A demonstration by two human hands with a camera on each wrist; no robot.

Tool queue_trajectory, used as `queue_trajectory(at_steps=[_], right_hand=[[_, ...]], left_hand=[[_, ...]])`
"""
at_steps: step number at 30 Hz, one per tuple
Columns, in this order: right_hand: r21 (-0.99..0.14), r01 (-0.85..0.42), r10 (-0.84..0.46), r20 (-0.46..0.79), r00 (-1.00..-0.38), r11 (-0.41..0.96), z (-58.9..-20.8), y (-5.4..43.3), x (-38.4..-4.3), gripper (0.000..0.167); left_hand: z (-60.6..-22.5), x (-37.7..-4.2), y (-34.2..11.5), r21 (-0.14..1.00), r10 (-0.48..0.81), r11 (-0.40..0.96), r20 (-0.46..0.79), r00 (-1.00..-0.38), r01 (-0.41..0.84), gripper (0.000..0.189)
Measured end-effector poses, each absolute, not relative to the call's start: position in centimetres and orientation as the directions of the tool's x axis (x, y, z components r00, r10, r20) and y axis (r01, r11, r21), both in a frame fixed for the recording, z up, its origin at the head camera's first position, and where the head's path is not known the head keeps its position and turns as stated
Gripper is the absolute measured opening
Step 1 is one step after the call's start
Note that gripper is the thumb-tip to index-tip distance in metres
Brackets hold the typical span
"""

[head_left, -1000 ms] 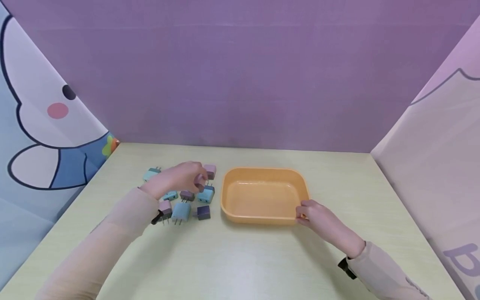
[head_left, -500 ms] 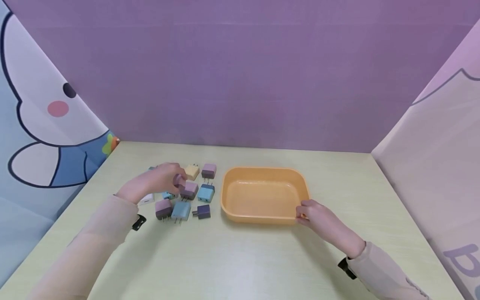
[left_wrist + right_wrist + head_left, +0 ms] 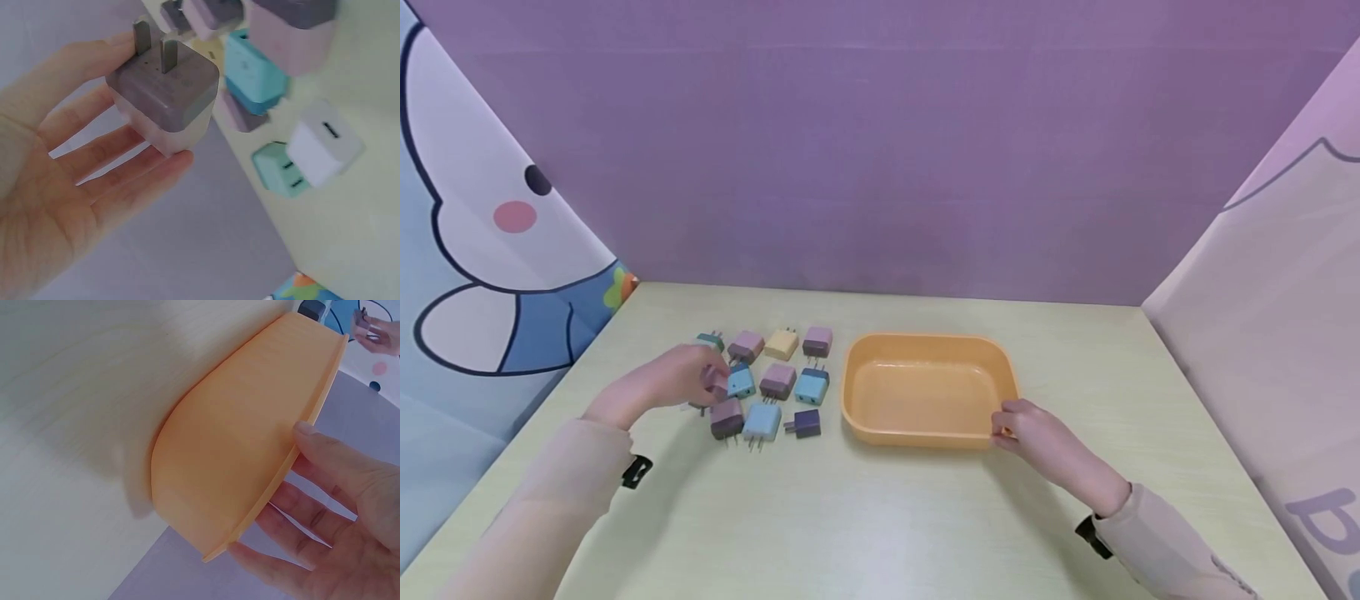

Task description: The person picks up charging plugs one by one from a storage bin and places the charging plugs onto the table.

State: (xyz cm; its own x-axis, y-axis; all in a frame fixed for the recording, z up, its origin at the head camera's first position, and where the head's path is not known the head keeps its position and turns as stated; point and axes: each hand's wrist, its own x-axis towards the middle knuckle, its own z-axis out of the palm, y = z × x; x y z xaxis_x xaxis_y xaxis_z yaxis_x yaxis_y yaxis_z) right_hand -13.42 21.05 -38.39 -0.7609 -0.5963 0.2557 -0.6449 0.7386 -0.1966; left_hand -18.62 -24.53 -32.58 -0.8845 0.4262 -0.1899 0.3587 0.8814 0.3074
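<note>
In the left wrist view my left hand (image 3: 81, 150) pinches a pink wall charger with a dark purple face (image 3: 165, 94), its two metal prongs turned toward the camera. In the head view that hand (image 3: 673, 375) hovers at the left side of a group of chargers and hides part of it. Beneath it lie a white charger (image 3: 325, 144) and a mint-green one (image 3: 278, 169). My right hand (image 3: 1045, 433) grips the near right corner of an orange plastic tray (image 3: 917, 440). The right wrist view has the thumb and fingers on the tray's rim (image 3: 281, 472).
Several chargers lie in rough rows left of the tray, among them a yellow one (image 3: 782, 343), a light blue one (image 3: 762, 422) and a dark purple one (image 3: 806, 423). A purple backdrop (image 3: 880, 167) rises behind the pale table (image 3: 880, 517).
My left hand has moved left across the chargers, away from the tray, holding the pink charger. It uncovered the yellow and pink chargers behind it. The right hand and tray have stayed put.
</note>
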Motion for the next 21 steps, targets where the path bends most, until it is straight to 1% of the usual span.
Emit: queue_trajectory(at_steps=[5,9,17,21], right_hand=[[-0.2,-0.644,-0.595,0.256,-0.762,0.739,-38.4,21.0,-13.4,0.015],[-0.199,-0.644,-0.595,0.256,-0.762,0.739,-38.3,21.0,-13.4,0.015],[-0.205,-0.635,-0.588,0.247,-0.77,0.745,-38.4,21.0,-13.4,0.014],[-0.208,-0.632,-0.587,0.242,-0.772,0.746,-38.4,21.0,-13.4,0.015]], left_hand=[[-33.6,-18.4,-25.6,0.344,0.361,0.902,-0.262,-0.895,0.263,0.035],[-34.4,-18.2,-26.1,0.359,0.335,0.907,-0.301,-0.893,0.22,0.034],[-35.2,-17.6,-26.6,0.348,0.314,0.919,-0.353,-0.881,0.188,0.03],[-35.8,-17.5,-27.1,0.346,0.328,0.916,-0.348,-0.878,0.206,0.029]])
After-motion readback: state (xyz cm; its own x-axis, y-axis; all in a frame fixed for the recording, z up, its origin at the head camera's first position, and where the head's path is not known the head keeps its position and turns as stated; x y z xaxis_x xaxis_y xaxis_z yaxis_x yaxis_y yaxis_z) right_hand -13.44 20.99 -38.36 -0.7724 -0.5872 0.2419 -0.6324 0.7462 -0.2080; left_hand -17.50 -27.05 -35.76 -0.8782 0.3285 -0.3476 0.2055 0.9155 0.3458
